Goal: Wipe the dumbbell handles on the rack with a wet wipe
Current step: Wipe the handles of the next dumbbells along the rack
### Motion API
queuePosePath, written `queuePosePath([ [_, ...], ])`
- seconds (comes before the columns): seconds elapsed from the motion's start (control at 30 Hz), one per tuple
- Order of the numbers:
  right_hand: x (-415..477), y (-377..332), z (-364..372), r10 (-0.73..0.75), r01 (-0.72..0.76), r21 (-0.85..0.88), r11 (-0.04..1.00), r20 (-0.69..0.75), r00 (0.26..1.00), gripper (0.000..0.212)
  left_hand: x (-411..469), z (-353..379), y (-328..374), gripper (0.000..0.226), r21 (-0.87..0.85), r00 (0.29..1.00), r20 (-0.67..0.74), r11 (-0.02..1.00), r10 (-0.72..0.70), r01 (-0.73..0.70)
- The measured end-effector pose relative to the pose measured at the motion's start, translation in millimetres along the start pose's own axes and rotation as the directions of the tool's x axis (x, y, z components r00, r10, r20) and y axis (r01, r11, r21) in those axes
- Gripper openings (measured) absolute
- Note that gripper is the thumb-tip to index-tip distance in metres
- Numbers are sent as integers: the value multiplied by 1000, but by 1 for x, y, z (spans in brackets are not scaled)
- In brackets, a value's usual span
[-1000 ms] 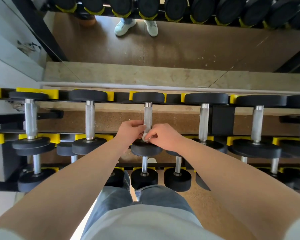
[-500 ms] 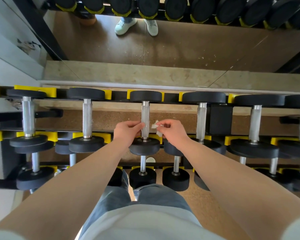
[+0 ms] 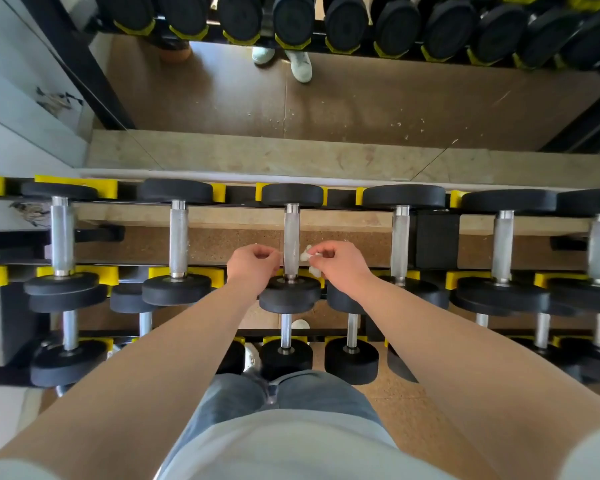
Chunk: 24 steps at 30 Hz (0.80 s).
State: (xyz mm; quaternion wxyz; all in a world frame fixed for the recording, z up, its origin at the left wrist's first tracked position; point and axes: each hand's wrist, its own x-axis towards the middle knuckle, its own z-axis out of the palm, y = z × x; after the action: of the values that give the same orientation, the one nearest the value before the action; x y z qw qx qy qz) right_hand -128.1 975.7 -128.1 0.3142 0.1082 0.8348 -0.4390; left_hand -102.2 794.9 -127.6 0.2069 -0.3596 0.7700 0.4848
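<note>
Centre dumbbell handle (image 3: 291, 237) on the rack (image 3: 239, 195), top tier: long axis runs straight away from the body. Right hand (image 3: 340, 268) pinches a crumpled wet wipe (image 3: 306, 255) just right of the handle, apparently clear of it. Left hand (image 3: 253, 268) is curled at the handle's left side; grip or mere contact, cannot tell. The wipe likely needs a short shift left, then strokes along the axis.
</note>
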Motion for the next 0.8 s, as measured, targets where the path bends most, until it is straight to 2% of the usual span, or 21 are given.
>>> queuePosePath([
  [0.23, -23, -2, 3, 27, -28, -3, 1000, -51, 998, 22, -6, -20, -8, 8, -43, 999, 51, 999, 10, -8],
  [0.4, -44, -10, 15, 19, -25, -44, 999, -116, 993, 20, -17, -35, -14, 4, -108, 990, 128, 993, 67, -53],
  [0.6, -73, -18, 25, -8, -2, -56, 998, -188, 982, 19, -35, -43, -16, 6, -109, 964, 213, 985, 158, -137],
  [0.8, -99, -20, 21, -24, 15, -43, 999, -227, 973, 22, -53, -32, -8, 8, -113, 944, 268, 980, 190, -165],
])
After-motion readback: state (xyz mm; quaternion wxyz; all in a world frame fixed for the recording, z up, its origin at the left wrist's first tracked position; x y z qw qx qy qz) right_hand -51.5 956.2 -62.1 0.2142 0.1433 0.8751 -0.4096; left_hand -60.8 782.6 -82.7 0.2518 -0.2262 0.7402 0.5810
